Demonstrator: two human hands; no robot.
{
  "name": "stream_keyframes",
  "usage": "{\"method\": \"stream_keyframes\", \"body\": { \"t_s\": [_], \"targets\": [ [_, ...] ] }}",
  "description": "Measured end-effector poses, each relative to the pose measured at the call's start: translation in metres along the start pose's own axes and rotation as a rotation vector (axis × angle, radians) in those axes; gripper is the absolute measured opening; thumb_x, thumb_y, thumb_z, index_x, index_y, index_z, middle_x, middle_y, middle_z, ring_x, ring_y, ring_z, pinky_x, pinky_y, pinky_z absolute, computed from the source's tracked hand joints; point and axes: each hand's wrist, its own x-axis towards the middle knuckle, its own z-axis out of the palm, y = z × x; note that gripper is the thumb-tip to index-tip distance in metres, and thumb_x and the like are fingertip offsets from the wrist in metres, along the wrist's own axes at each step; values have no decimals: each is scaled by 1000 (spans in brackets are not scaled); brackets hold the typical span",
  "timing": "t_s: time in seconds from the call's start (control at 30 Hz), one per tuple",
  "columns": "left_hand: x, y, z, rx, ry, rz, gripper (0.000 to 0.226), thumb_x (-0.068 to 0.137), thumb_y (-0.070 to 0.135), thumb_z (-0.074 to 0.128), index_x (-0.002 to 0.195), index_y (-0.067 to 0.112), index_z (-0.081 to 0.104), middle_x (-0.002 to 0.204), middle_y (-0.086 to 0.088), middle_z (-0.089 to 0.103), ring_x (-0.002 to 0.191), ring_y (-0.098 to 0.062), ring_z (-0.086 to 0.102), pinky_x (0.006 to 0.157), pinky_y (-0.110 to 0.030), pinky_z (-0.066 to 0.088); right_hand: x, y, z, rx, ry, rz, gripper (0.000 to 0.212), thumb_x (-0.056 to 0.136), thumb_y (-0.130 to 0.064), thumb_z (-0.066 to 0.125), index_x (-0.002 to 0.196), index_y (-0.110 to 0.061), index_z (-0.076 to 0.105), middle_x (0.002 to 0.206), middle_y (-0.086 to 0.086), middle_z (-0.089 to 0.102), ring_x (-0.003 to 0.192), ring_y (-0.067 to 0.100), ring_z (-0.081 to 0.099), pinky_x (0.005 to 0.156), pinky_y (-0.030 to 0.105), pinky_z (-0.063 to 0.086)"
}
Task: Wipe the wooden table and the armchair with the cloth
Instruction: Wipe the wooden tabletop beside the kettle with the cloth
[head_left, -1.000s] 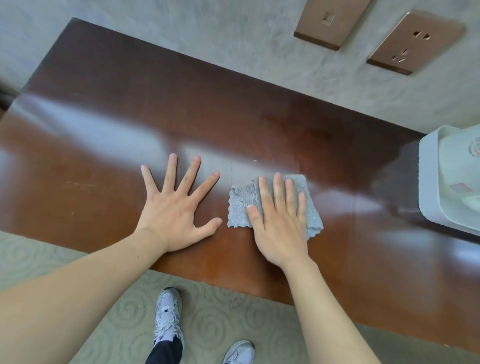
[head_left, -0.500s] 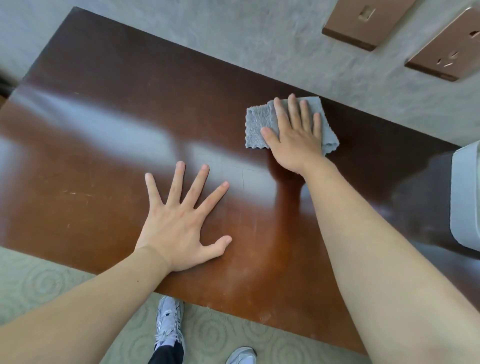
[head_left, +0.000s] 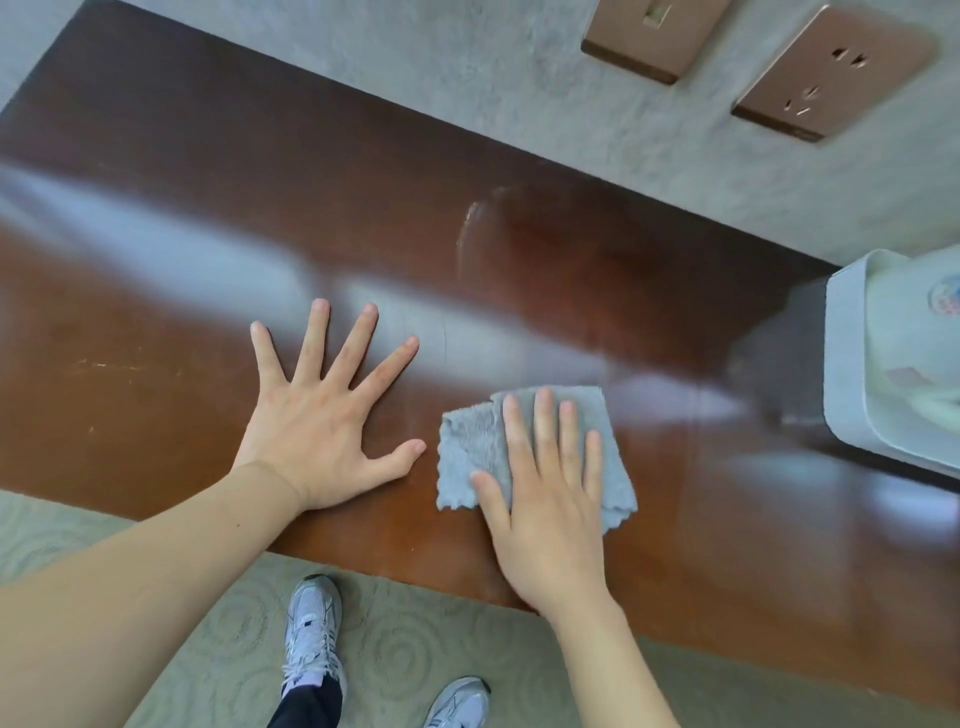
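Note:
A dark, glossy wooden table (head_left: 208, 218) fills most of the view. A grey cloth (head_left: 467, 447) lies flat on it near the front edge. My right hand (head_left: 545, 499) presses flat on the cloth with straight fingers. Just left of the cloth, my left hand (head_left: 322, 415) rests on the bare wood, fingers spread wide. A faint wet smear (head_left: 467, 234) shows on the wood farther back. No armchair is in view.
A white appliance (head_left: 893, 364) stands on the table at the right edge. Behind the table is a grey wall with two bronze socket plates (head_left: 831, 67). Patterned carpet (head_left: 156, 649) and my shoes (head_left: 311, 634) lie below the front edge.
My right hand has slid the cloth from the table's back edge to the front, beside the left hand. The left hand stayed planted.

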Motion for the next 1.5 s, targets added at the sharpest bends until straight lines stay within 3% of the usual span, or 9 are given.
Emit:
{"method": "stream_keyframes", "body": {
  "t_s": [0.2, 0.43, 0.73, 0.93, 1.07, 1.2, 1.3, 1.4, 1.5],
  "targets": [
    [0, 1, -5, -45, -3, 7, 95, 79, 86, 33, 159, 35, 28, 169, -10, 19, 153, -49, 10, 107, -83, 9, -9, -8, 3, -33, -39, 72, 67, 100, -60, 17, 158, -30, 0, 166, 1, -5, 152, 24, -8, 120, 50, 0],
    [0, 0, -9, -94, -14, 5, 98, 76, 86, 41, 158, 33, 31, 168, -9, 22, 153, -48, 11, 108, -83, 9, 132, -8, -17, -43, 33, 98, 68, 98, -61, 9, 156, -31, -10, 165, 2, -13, 151, 24, -15, 121, 47, -10],
    [1, -2, -6, -140, 8, 18, 99, 73, 85, 46, 156, 31, 36, 167, -11, 25, 153, -49, 12, 107, -84, 9, 275, -31, -48, 37, 89, -40, 59, 105, -39, 20, 157, -14, 5, 166, 5, 4, 152, 20, -3, 121, 43, -6],
    [0, -2, -7, -139, -2, 13, 100, 73, 85, 46, 157, 32, 34, 167, -10, 24, 153, -49, 11, 108, -83, 10, 250, -45, -37, -9, 51, -354, 56, 105, -36, 23, 158, -22, 9, 166, -1, 5, 152, 15, -2, 121, 36, -7],
    [0, -3, -7, -128, 1, 16, 100, 74, 85, 45, 158, 33, 32, 168, -10, 23, 153, -48, 10, 108, -83, 9, 189, -22, -29, 3, 1, -405, 55, 105, -39, 17, 157, -25, 9, 165, -6, 3, 151, 9, -6, 121, 29, -11],
    [-1, -2, -7, -146, -1, 14, 101, 72, 85, 47, 157, 32, 34, 168, -10, 23, 153, -48, 11, 108, -83, 9, 139, 37, -30, 0, 59, -148, 59, 103, -44, 14, 158, -23, 10, 165, -5, 3, 152, 13, -3, 124, 38, 1],
    [0, -2, -7, -157, -7, 18, 101, 71, 84, 49, 156, 31, 36, 167, -10, 24, 153, -49, 11, 108, -83, 9, 150, 64, -38, -59, 135, 182, 62, 104, -43, 14, 158, -12, 10, 165, 12, 7, 152, 28, 6, 122, 47, 9],
    [0, -1, -8, -173, -16, 24, 102, 70, 83, 51, 155, 30, 38, 167, -11, 25, 153, -49, 11, 107, -84, 10, 186, 46, -42, -21, 173, 459, 67, 103, -43, 21, 156, -5, 5, 163, 23, 0, 151, 36, 1, 121, 51, 3],
    [0, -2, -7, -191, -10, 23, 102, 69, 83, 52, 155, 30, 39, 167, -11, 25, 153, -49, 11, 107, -84, 11, 228, 4, -43, 52, 158, 531, 70, 103, -43, 21, 155, -2, -1, 163, 24, -3, 151, 36, -6, 121, 51, -4]
  ]
}}
